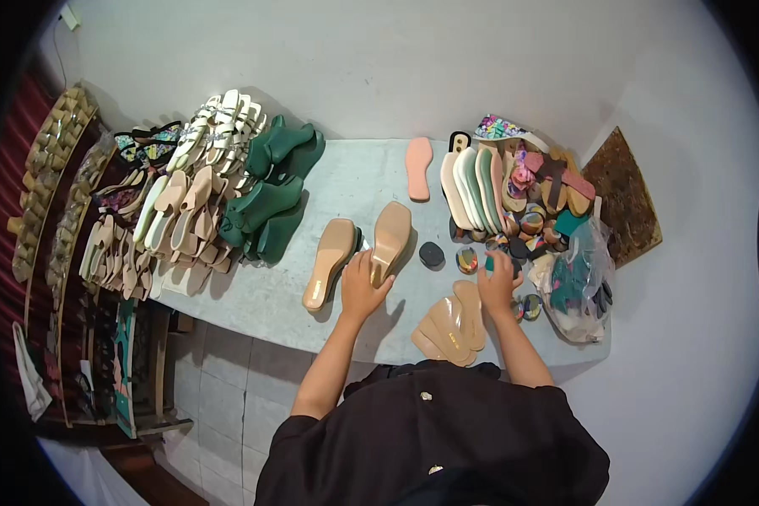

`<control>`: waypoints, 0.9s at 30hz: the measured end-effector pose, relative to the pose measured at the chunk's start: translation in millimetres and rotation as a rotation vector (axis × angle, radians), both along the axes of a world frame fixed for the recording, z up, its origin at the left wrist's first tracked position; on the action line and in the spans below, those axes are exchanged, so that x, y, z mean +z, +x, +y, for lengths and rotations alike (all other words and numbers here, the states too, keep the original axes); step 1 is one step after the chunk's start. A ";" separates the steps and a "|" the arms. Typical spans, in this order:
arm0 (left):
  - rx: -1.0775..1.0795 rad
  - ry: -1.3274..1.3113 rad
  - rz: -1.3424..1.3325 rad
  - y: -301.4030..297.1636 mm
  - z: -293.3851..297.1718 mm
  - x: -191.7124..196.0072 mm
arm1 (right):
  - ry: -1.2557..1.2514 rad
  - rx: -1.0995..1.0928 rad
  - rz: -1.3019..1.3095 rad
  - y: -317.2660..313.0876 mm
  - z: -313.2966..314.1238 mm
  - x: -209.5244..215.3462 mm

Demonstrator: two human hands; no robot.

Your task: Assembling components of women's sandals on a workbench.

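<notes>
My left hand rests on the heel end of a tan wedge sole lying on the grey table. A second tan wedge sole lies just left of it. My right hand reaches among small round heel pieces near a black round piece; whether it grips one I cannot tell. A fanned stack of tan insoles lies under my right wrist.
Green soles and piles of cream and tan sandals fill the table's left. A pink insole, upright white insoles, mixed shoe parts and a clear plastic bag sit right. Racks stand at far left.
</notes>
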State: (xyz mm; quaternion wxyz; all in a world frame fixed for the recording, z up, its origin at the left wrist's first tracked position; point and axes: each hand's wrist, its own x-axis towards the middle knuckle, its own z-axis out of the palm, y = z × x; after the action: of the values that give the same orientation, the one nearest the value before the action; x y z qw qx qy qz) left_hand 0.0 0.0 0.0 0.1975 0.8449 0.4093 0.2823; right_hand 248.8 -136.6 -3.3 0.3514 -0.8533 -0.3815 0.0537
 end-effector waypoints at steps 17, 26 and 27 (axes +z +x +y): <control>0.053 -0.029 -0.356 9.3 -10.7 30.0 | -0.066 -0.140 -0.163 83.7 84.8 -5.9; -0.042 -0.102 -0.392 23.6 -14.6 35.9 | -0.114 -0.069 -0.046 106.6 72.5 -17.1; -0.044 -0.099 -0.396 25.1 -15.8 36.6 | -0.151 -0.079 -0.123 103.5 73.7 -19.2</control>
State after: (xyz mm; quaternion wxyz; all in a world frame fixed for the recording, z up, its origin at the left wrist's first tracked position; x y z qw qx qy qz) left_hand 25.1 -15.8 36.6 0.3213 0.7710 0.3570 0.4180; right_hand 352.3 -62.9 -22.5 0.2639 -0.8935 -0.3630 0.0160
